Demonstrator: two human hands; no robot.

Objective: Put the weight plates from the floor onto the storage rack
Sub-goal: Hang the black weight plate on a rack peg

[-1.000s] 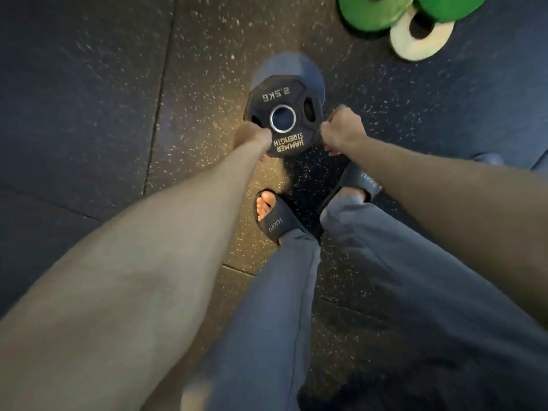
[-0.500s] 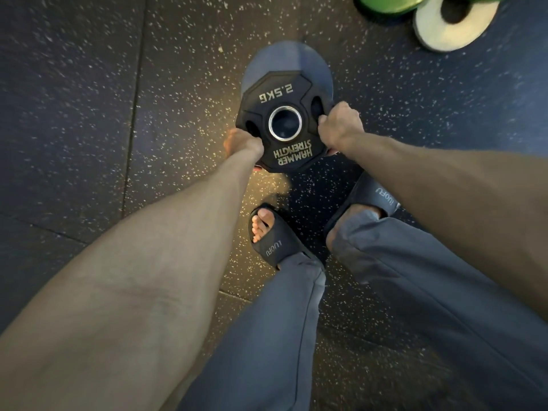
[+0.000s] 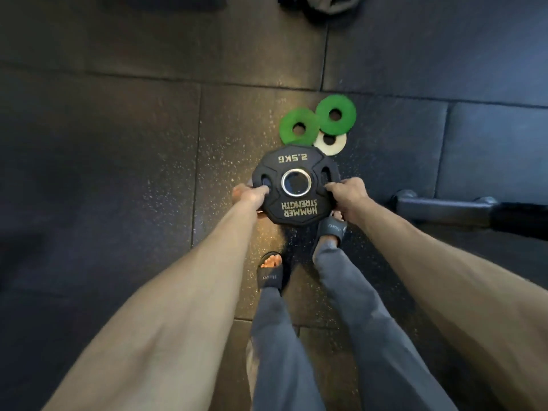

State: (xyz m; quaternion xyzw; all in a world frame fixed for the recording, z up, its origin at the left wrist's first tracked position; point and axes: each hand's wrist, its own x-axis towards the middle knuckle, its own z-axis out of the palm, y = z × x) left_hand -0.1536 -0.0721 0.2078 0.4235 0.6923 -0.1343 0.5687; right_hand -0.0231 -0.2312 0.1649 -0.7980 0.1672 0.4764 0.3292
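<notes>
I have the black 2.5 kg plate held up off the speckled rubber floor between both hands, its printed face turned up toward the camera. My left hand grips one side of it, thumb hooked at the grip slot there and fingers curled beneath the rim. My right hand clamps the opposite side the same way, thumb on top by the other slot (the plate hides the fingertips of both hands, so I cannot say how far under they reach). The steel-ringed centre hole sits midway between the two hands.

Just beyond the hands, past the plate's far edge, two green plates and one white plate lie flat on the floor, touching and overlapping. Much farther out, at the top edge of the view, part of a dark plate shows. Out to the side of my right hand, a black bar runs low along the floor; I cannot tell what it belongs to. Beneath the hands are two dark sandals, the plate covering the toes of the right one.
</notes>
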